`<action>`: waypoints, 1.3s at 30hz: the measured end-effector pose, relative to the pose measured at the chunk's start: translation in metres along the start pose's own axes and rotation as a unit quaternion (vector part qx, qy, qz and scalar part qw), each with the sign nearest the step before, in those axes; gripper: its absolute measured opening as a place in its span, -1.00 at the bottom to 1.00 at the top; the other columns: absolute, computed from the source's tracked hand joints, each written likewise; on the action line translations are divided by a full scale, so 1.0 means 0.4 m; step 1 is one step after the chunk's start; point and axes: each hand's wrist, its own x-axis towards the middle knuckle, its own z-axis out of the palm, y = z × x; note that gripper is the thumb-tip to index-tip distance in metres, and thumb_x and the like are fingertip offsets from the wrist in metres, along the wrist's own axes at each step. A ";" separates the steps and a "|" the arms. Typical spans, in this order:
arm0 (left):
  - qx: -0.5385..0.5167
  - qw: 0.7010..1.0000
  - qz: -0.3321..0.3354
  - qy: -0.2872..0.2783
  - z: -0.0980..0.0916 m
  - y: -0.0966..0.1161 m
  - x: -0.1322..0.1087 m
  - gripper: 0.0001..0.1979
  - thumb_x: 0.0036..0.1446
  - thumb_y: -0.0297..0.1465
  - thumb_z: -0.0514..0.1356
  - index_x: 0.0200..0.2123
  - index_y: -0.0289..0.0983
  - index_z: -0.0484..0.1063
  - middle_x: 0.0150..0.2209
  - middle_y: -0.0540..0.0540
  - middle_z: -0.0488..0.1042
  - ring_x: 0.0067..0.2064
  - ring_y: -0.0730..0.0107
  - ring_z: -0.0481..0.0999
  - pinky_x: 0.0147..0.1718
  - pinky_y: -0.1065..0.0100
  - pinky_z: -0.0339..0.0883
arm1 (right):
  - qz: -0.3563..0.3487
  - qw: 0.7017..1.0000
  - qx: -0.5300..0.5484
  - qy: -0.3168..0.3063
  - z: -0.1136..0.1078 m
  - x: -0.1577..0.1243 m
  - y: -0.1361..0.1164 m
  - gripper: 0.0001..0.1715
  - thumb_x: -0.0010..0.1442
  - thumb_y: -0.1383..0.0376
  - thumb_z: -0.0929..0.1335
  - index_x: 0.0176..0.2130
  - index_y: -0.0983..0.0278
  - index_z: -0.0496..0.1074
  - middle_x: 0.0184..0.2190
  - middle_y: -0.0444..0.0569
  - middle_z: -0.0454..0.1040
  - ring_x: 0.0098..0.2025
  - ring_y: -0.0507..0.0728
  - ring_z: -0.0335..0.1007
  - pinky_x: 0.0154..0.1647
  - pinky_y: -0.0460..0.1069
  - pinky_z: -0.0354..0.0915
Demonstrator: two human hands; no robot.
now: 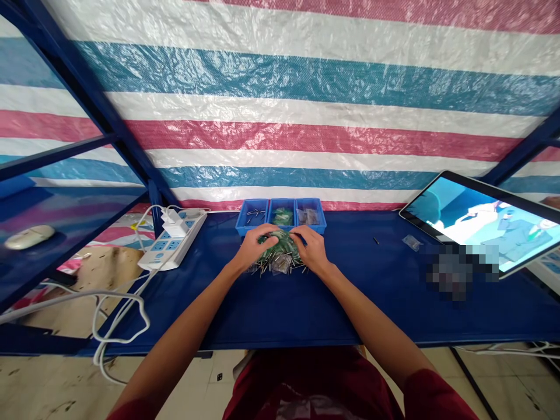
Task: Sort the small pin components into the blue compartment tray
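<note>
Your left hand (257,245) and right hand (311,245) flank a loose, mixed heap of green strands and thin, dark, stick-like pieces (270,261) on the dark blue bench (280,315). Judging by how things lie, the sorting is partway along: in the row of three open blue plastic bins, slender grey pieces (256,215) lie in the left one, a green bundle (283,217) in the middle and small clear packets (308,217) in the right. What appears left is the heap itself, unsorted, with a crumpled clear plastic packet (282,264) at its near side.

The heap lies directly between your hands, just in front of the bins, touching the fingers of both. On your left, thumb and forefinger stand apart over the green strands; on your right, the fingers bend in at the edge. Whether either hand pinches anything, you cannot tell from here. Farther right, a short dark stick (376,240) and a clear plastic sachet (411,242) lie apart.
</note>
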 end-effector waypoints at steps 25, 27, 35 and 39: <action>-0.115 0.988 -0.087 0.060 0.014 -0.004 0.001 -0.56 0.14 -0.03 0.15 -0.22 -0.32 0.47 -0.33 -0.14 0.56 -0.36 0.29 0.52 -0.35 0.33 0.39 | -0.109 0.993 0.000 0.049 0.015 -0.004 0.015 -0.75 0.28 0.35 0.23 -0.19 0.24 0.48 -0.23 0.06 0.52 -0.15 0.16 0.45 -0.09 0.09 0.39; -0.090 0.993 -0.039 0.073 0.012 -0.005 0.000 -0.52 0.16 -0.02 0.12 -0.09 -0.29 0.46 -0.11 -0.21 0.52 -0.15 0.20 0.51 -0.20 0.29 0.38 | -0.070 0.996 0.010 0.051 0.016 -0.003 0.012 -0.77 0.29 0.29 0.24 -0.23 0.25 0.48 -0.31 0.04 0.53 -0.24 0.14 0.46 -0.17 0.05 0.40; -0.048 0.993 -0.079 0.070 0.008 -0.018 0.000 -0.66 0.04 -0.12 0.27 -0.36 -0.32 0.50 -0.42 -0.08 0.50 -0.39 0.35 0.44 -0.37 0.36 0.31 | 0.051 0.994 0.093 0.000 0.008 -0.007 -0.010 -0.63 0.35 0.22 0.16 0.05 0.22 0.38 -0.39 -0.08 0.50 -0.46 0.06 0.43 -0.33 -0.03 0.40; -0.118 0.984 -0.106 0.079 0.006 -0.018 0.003 -0.64 0.02 -0.10 0.28 -0.40 -0.33 0.45 -0.59 0.02 0.37 -0.56 0.49 0.32 -0.55 0.44 0.22 | -0.044 0.998 0.048 0.017 0.009 -0.006 -0.005 -0.57 0.33 0.33 0.13 0.12 0.19 0.32 0.04 0.09 0.37 -0.06 0.14 0.41 -0.10 0.06 0.40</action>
